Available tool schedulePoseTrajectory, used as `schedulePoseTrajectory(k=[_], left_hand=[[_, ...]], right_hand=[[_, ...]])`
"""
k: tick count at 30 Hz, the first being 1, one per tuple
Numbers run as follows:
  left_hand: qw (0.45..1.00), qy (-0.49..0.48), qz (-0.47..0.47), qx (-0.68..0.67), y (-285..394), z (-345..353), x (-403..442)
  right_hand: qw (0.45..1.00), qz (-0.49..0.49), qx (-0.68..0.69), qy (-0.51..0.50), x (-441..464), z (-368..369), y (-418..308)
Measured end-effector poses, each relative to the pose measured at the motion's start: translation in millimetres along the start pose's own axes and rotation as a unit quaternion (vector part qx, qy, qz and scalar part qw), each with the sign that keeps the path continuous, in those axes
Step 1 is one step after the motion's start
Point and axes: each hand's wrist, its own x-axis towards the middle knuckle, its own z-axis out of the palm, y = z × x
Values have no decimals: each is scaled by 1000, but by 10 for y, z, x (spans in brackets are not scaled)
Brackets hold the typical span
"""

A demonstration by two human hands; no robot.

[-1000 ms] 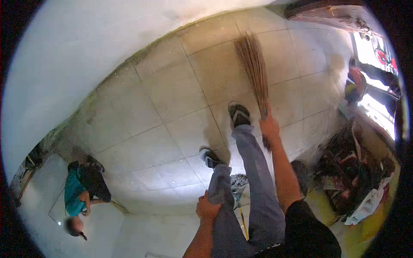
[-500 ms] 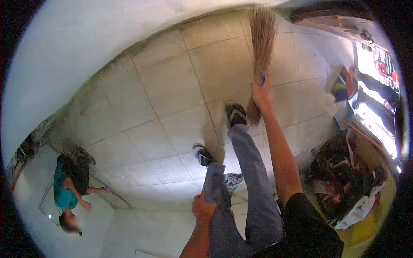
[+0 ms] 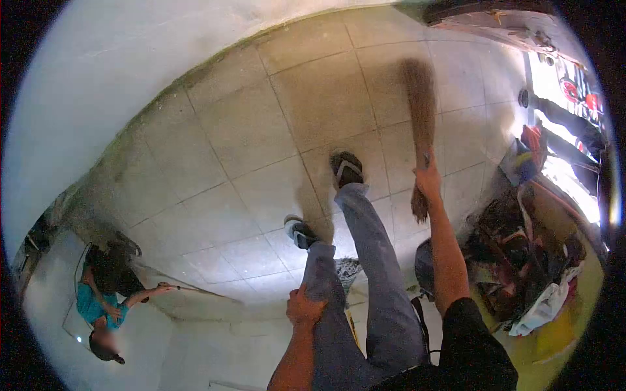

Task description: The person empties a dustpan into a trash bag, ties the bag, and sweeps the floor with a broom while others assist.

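Observation:
My right hand is closed round the bound middle of a stick broom. Its bristles, smeared by motion, spread away from me over the floor, and its short butt end sticks out behind my hand. On my left trouser leg, near the knee, lies my left hand with nothing in it. My two feet, in dark sandals, stand apart on the floor tiles, left of the broom.
A pale wall edges the floor. To the right lie a heap of clothes and bags and a bright opening. At the left, a person in a teal shirt stretches out an arm beside a thin stick.
My right hand has drawn the broom back towards me and to the right. The other person's arm has stretched outward. My left hand stays on my leg.

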Motion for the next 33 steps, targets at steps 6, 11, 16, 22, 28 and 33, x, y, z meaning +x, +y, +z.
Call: schedulePoseTrajectory(k=[6,11,16,22,28,33], left_hand=[[1000,16,16,-9,-67,66,40],[1000,25,14,6,22,10,-9],[999,28,8,21,160,-168,-35],[999,48,8,19,211,-257,-149],[998,57,-9,22,206,-68,-133],[997,73,27,9,192,-1,-236]], right_hand=[[997,-7,-44,55,-697,-386,148],[995,-74,68,10,-968,-150,-559],[981,-163,-43,-97,-695,489,-1335],[966,-207,-128,-88,-355,568,-683],[968,-59,-243,-21,-308,-147,715],[980,43,-195,-10,-316,-597,957]])
